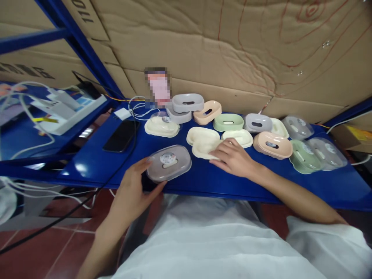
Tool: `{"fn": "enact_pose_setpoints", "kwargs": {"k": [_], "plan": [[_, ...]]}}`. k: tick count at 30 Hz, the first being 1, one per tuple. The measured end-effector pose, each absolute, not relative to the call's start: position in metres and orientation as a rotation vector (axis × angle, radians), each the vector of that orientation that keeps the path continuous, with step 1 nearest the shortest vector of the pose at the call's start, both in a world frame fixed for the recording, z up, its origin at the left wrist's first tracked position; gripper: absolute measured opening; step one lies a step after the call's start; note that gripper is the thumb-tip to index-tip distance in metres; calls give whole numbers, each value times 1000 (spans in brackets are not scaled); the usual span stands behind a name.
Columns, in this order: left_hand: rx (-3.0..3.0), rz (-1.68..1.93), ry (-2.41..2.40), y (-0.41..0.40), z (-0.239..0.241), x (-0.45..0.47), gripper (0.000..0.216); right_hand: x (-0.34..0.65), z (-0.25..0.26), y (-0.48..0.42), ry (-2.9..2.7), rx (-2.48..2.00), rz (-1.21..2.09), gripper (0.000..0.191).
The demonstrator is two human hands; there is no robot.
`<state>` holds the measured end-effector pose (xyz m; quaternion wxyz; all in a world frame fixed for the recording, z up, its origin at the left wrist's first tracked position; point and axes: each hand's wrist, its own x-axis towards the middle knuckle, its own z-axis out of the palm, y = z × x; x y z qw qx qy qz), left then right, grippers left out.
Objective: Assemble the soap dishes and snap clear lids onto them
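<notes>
My left hand (132, 192) grips a grey soap dish (174, 166) with a clear lid and a round label, fingers at its left end and thumb along its near side. It is at the table's front edge. My right hand (236, 159) has its fingers curled over the right end of a cream soap dish tray (203, 148); the fingertips are partly hidden. That tray overlaps another cream tray (200, 133) behind it. Just beyond my right hand lies a third cream tray (241, 136). A peach dish base (273, 145) stands to the right.
Along the back are grey (188, 101), peach (207, 111) and green (228, 122) dish bases. Lidded dishes (305, 155) lie at the right, and a cream one (162, 126) at the left. A black phone (120, 135), cables and a power strip (84, 112) occupy the left side. Cardboard (203, 50) walls the back.
</notes>
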<state>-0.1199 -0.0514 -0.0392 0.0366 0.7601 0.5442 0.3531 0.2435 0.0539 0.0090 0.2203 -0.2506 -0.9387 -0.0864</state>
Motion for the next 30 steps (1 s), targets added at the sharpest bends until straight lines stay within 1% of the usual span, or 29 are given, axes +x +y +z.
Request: {"fn": "enact_pose_setpoints", "kwargs": {"k": [5,7,9,12,15,17,19,22,23,26,30], "plan": [[2465,1222,1767,-40,-36,-90,77,266,7,8,-2671,-667,-93,25],[2663,1189,1604,-41,-32,-77,77,265,10,9,-2689,-630,-30,27],[2831,1057,1322,-42,-27,-66,69,269,20,25,-2689,-671,-51,30],[2880,785,979,-35,-22,-49,54,297,45,65,-2680,-1011,-230,37],[2835,657,892,-23,-20,-38,49,344,71,105,-2546,-1576,-372,39],[2774,624,890,-17,-21,-37,48,366,84,121,-2461,-1728,-403,40],[2716,632,885,-16,-21,-38,44,365,92,129,-2506,-1627,-317,40],[2662,685,899,-17,-20,-41,40,314,93,134,-2698,-1192,-90,40],[2649,693,902,-18,-20,-41,40,287,91,136,-2750,-1047,-65,40],[2630,679,891,-18,-19,-42,41,197,83,146,-2899,-753,-119,38],[2652,660,883,-18,-21,-43,40,95,70,170,-3017,-590,-353,43]]}}
